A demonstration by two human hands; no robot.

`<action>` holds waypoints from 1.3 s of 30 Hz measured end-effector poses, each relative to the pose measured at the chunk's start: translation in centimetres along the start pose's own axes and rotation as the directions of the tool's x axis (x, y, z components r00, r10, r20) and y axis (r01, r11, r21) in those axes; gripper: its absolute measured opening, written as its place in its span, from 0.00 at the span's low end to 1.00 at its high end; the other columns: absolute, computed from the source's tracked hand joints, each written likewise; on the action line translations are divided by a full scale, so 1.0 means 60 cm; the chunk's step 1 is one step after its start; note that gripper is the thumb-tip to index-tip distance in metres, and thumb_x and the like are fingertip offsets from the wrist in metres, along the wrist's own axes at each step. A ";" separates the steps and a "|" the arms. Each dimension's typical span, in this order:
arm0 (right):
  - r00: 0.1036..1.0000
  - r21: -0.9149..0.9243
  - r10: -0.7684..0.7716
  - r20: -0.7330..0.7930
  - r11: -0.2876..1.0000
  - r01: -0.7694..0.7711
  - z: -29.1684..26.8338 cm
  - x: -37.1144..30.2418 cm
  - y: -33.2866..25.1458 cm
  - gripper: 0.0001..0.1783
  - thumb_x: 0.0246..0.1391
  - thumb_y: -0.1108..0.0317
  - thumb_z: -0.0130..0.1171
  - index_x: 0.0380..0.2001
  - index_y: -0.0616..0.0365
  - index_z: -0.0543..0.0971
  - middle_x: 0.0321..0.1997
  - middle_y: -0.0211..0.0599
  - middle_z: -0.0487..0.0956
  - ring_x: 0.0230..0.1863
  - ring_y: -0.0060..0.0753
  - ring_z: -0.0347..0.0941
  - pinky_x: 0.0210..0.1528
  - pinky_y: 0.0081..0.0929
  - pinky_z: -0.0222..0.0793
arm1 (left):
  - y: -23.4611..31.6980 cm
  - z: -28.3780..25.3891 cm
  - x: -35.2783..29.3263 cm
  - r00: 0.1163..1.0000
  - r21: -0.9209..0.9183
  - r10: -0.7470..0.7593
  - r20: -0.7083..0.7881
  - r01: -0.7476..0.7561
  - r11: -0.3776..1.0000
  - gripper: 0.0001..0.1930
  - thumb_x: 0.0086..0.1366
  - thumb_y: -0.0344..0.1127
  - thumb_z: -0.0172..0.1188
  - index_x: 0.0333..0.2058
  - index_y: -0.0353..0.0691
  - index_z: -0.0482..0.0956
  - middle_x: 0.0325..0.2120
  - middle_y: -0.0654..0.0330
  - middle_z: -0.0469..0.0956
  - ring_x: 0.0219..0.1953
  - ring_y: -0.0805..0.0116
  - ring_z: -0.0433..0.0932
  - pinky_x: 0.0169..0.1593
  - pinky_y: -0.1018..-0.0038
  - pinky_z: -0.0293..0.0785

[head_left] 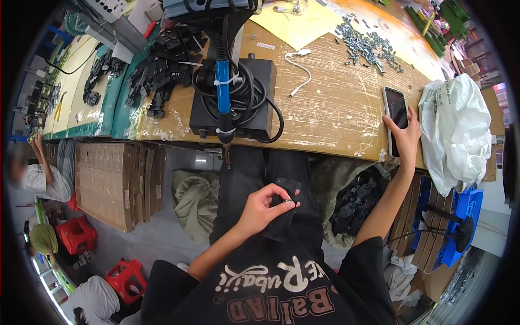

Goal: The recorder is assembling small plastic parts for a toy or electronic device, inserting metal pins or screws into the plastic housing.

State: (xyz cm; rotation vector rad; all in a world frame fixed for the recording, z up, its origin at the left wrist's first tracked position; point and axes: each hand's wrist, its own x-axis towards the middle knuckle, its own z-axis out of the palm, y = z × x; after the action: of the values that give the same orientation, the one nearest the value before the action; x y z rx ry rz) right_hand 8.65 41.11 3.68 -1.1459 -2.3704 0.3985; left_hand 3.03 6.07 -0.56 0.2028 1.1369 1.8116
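Over my lap, my left hand (pixel 264 208) is closed round a flat black plastic part (pixel 288 185). Its thumb and forefinger pinch together at the part's edge, where a tiny shiny bit shows, too small to name. Other fingertips peek out past the far side. Against my dark clothes the part's lower end is hard to make out. At the right of the workbench, my right hand (pixel 405 132) grips a smartphone (pixel 397 105) with a dark screen and pale edge, thumb on its left side and fingers on its right.
On the bench (pixel 330 119) stands a black box (pixel 260 81) with coiled cable and a blue-handled tool (pixel 222 86). Around are black parts (pixel 157 70), a white cable (pixel 301 70), small metal pieces (pixel 368 43) and a white bag (pixel 455 124). A sack (pixel 355 203) of black parts sits below. People work at left.
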 end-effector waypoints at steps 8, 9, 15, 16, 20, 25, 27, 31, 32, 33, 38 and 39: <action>0.992 -0.079 0.087 0.089 0.994 -0.080 -0.013 0.000 -0.007 0.44 0.33 0.49 0.64 0.53 0.60 0.61 0.51 0.54 0.64 0.54 0.54 0.55 0.57 0.40 0.48 | 0.005 0.015 -0.006 0.997 -0.042 -0.003 0.075 0.006 0.999 0.04 0.56 0.23 0.54 0.31 0.33 0.69 0.36 0.58 0.73 0.36 0.74 0.74 0.42 0.81 0.69; 0.992 -0.080 0.089 0.085 0.993 -0.083 -0.012 -0.006 -0.011 0.44 0.33 0.49 0.64 0.53 0.60 0.61 0.51 0.54 0.64 0.54 0.54 0.55 0.57 0.40 0.48 | 0.006 0.016 -0.006 0.997 -0.041 -0.004 0.080 0.007 0.999 0.04 0.56 0.23 0.54 0.31 0.33 0.69 0.36 0.58 0.73 0.36 0.74 0.74 0.42 0.81 0.69; 0.967 0.156 -0.197 -0.160 0.963 0.222 -0.029 -0.097 -0.094 0.32 0.40 0.64 0.62 0.50 0.61 0.64 0.49 0.48 0.66 0.51 0.44 0.61 0.53 0.34 0.55 | -0.006 0.011 -0.020 0.989 -0.027 -0.127 0.081 0.129 0.991 0.03 0.56 0.26 0.55 0.29 0.33 0.71 0.34 0.55 0.75 0.32 0.75 0.74 0.38 0.80 0.71; 0.976 0.379 -0.188 -0.114 0.900 0.218 -0.036 -0.126 -0.113 0.27 0.40 0.68 0.62 0.46 0.62 0.68 0.47 0.46 0.69 0.47 0.40 0.65 0.49 0.31 0.60 | -0.007 0.012 -0.023 0.988 -0.025 -0.129 0.084 0.132 0.991 0.03 0.56 0.26 0.55 0.29 0.33 0.71 0.34 0.55 0.75 0.32 0.75 0.74 0.38 0.80 0.71; 0.716 0.763 -0.518 0.468 0.645 -0.032 -0.032 -0.229 -0.165 0.11 0.39 0.75 0.61 0.31 0.64 0.77 0.32 0.37 0.76 0.30 0.25 0.72 0.32 0.19 0.67 | -0.010 0.010 -0.028 0.992 -0.093 -0.130 0.009 0.130 0.987 0.03 0.56 0.26 0.55 0.29 0.33 0.72 0.28 0.60 0.75 0.31 0.76 0.74 0.37 0.82 0.70; 0.734 0.773 -0.402 0.548 0.578 -0.260 -0.001 -0.305 -0.176 0.10 0.36 0.81 0.62 0.28 0.65 0.77 0.30 0.38 0.75 0.29 0.25 0.73 0.32 0.17 0.69 | -0.025 0.006 -0.022 0.993 -0.002 -0.059 -0.101 0.059 0.998 0.02 0.56 0.26 0.56 0.27 0.34 0.73 0.25 0.64 0.74 0.29 0.81 0.71 0.35 0.85 0.67; 0.753 0.783 -0.408 0.515 0.582 -0.220 0.006 -0.314 -0.172 0.10 0.36 0.81 0.62 0.28 0.65 0.77 0.30 0.39 0.75 0.30 0.26 0.73 0.32 0.17 0.70 | -0.026 0.007 -0.019 0.986 0.046 -0.020 -0.168 0.028 0.999 0.02 0.56 0.26 0.56 0.26 0.35 0.74 0.25 0.66 0.73 0.29 0.83 0.70 0.35 0.86 0.65; 0.774 0.771 -0.419 0.475 0.622 -0.137 0.017 -0.316 -0.166 0.08 0.37 0.81 0.61 0.26 0.65 0.77 0.30 0.39 0.75 0.31 0.27 0.73 0.33 0.17 0.69 | -0.029 0.010 -0.018 0.978 0.051 -0.003 -0.207 0.014 0.999 0.02 0.55 0.26 0.57 0.27 0.35 0.74 0.25 0.67 0.73 0.29 0.83 0.70 0.35 0.86 0.64; 0.774 0.771 -0.418 0.476 0.622 -0.139 0.019 -0.316 -0.165 0.08 0.37 0.81 0.61 0.26 0.65 0.77 0.30 0.39 0.75 0.31 0.27 0.73 0.33 0.17 0.69 | -0.028 0.011 -0.018 0.976 0.036 0.000 -0.218 0.008 0.999 0.02 0.55 0.26 0.57 0.27 0.35 0.74 0.25 0.66 0.73 0.30 0.83 0.70 0.36 0.86 0.64; 0.784 0.777 -0.424 0.454 0.619 -0.114 0.021 -0.317 -0.165 0.07 0.37 0.81 0.61 0.26 0.65 0.77 0.30 0.39 0.75 0.32 0.27 0.73 0.34 0.17 0.69 | -0.029 0.012 -0.019 0.973 0.020 0.002 -0.229 0.002 1.000 0.02 0.55 0.26 0.57 0.28 0.35 0.75 0.26 0.66 0.73 0.30 0.83 0.69 0.36 0.86 0.64; 0.812 0.815 -0.380 0.443 0.548 -0.189 0.027 -0.324 -0.167 0.06 0.39 0.82 0.58 0.26 0.66 0.77 0.31 0.40 0.74 0.33 0.27 0.72 0.36 0.18 0.67 | -0.013 0.020 -0.013 0.977 0.061 0.054 -0.207 -0.042 0.997 0.02 0.55 0.25 0.56 0.29 0.34 0.75 0.28 0.65 0.72 0.32 0.81 0.69 0.38 0.85 0.64; 0.817 0.812 -0.311 0.486 0.507 -0.290 0.028 -0.325 -0.166 0.06 0.41 0.83 0.56 0.27 0.67 0.76 0.32 0.40 0.74 0.33 0.27 0.72 0.36 0.19 0.67 | -0.011 0.022 -0.012 0.975 0.097 0.062 -0.212 -0.042 0.994 0.02 0.56 0.25 0.55 0.29 0.34 0.74 0.29 0.65 0.72 0.33 0.81 0.69 0.39 0.85 0.64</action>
State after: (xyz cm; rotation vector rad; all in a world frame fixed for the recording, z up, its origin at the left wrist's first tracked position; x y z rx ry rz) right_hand 11.72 19.50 1.11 -0.4991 -2.0400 1.9431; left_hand 4.56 6.38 -0.13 0.0925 1.3792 1.8628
